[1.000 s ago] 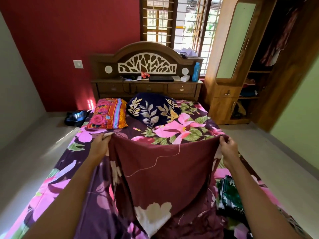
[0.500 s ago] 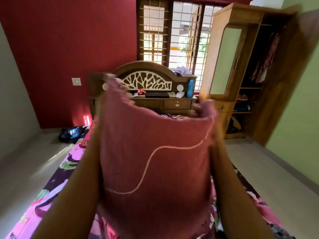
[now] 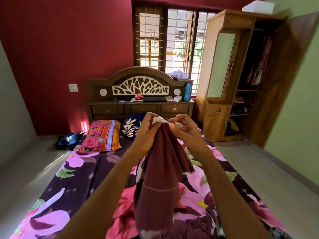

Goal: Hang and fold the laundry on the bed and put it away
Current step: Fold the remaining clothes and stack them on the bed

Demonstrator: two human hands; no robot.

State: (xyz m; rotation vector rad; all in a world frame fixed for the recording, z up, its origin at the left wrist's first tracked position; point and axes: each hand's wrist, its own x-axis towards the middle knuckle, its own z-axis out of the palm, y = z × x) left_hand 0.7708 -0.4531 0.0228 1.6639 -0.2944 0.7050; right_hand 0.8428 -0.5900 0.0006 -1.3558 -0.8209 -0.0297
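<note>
Step in hand: Folding is judged to be under way. The maroon cloth (image 3: 158, 178) is held doubled lengthwise, with its top corners gathered in one bunch.
Left hand: The left hand (image 3: 148, 133) is curled round the gathered top of the cloth, and the weight is taken there.
Right hand: The right hand (image 3: 186, 131) is set just beside it. Its thumb and fingertips appear to pinch the same top edge, though the contact is partly hidden.
Cloth's place: It is held in the air above the middle of the bed (image 3: 77, 178). Its lower end hangs down to the crumpled laundry (image 3: 127, 204) at the near edge.
Next move: A second fold is likely called for. The edges would need to be aligned and the hanging end caught or laid flat before it is halved.
Bed: A purple floral sheet covers it. An orange floral pillow (image 3: 101, 135) and a navy leaf-print pillow (image 3: 131, 126) lie at the far edge, below the carved headboard (image 3: 139, 87).
Room: A blue bottle (image 3: 187, 92) stands on the headboard shelf. An open wooden wardrobe (image 3: 224, 75) with hanging garments (image 3: 259, 66) stands beyond the far right corner. A barred window (image 3: 172, 40) and a red wall are behind, and a dark bag (image 3: 69, 140) lies on the floor at the left.
</note>
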